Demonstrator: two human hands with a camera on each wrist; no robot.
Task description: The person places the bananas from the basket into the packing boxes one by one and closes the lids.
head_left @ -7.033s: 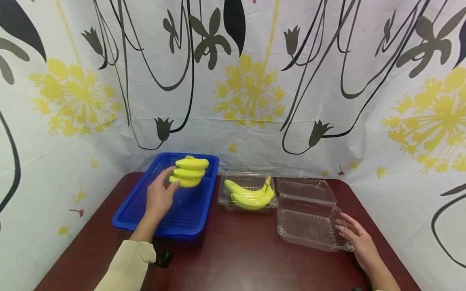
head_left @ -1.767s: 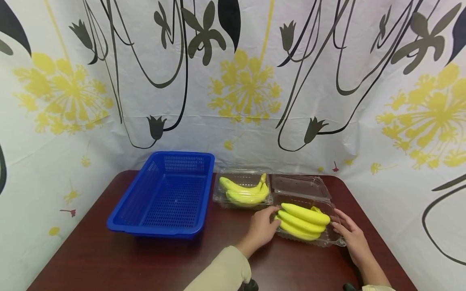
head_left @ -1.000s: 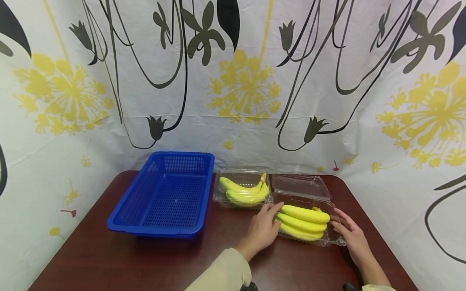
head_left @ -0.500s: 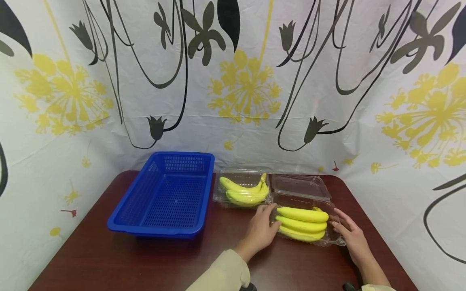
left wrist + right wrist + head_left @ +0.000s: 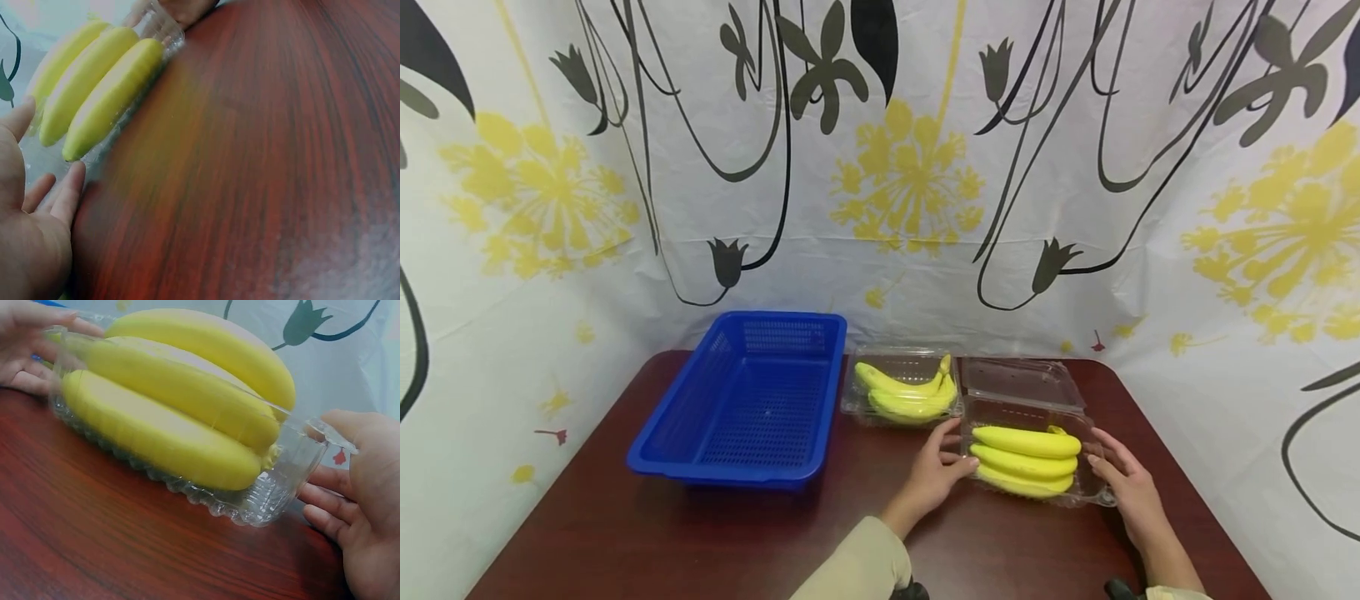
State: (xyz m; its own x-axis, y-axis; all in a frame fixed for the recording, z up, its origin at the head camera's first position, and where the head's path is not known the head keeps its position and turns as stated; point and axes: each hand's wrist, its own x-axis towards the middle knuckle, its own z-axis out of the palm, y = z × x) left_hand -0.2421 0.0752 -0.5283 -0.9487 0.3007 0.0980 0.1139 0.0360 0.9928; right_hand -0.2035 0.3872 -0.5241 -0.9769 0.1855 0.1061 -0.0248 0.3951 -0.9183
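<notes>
A bunch of yellow bananas point(image 5: 1024, 462) lies inside an open clear plastic clamshell container point(image 5: 1086, 483), stems toward the right rear. My left hand point(image 5: 931, 473) is at the container's left end, fingers extended and apart, thumb near the banana tips. In the left wrist view, the left hand point(image 5: 31, 231) does not grip the bananas. On the opposite side, my right hand point(image 5: 1138, 496) holds the container's right edge. The right wrist view has the right hand point(image 5: 375, 494) with one digit at the rim and its other fingers against the outer wall.
Behind the left hand stands a closed clear container point(image 5: 865, 408) with another banana bunch point(image 5: 910, 396). The raised lid point(image 5: 1018, 382) lies back behind the open container. A blue perforated basket point(image 5: 767, 417) occupies the table's left side. A patterned curtain point(image 5: 910, 275) borders the dark table point(image 5: 820, 542).
Seven seconds ago my left hand carried the banana bunch over the basket. The bunch now lies in the container, slightly straightened, and the left fingers have spread off it. The right hand stayed.
</notes>
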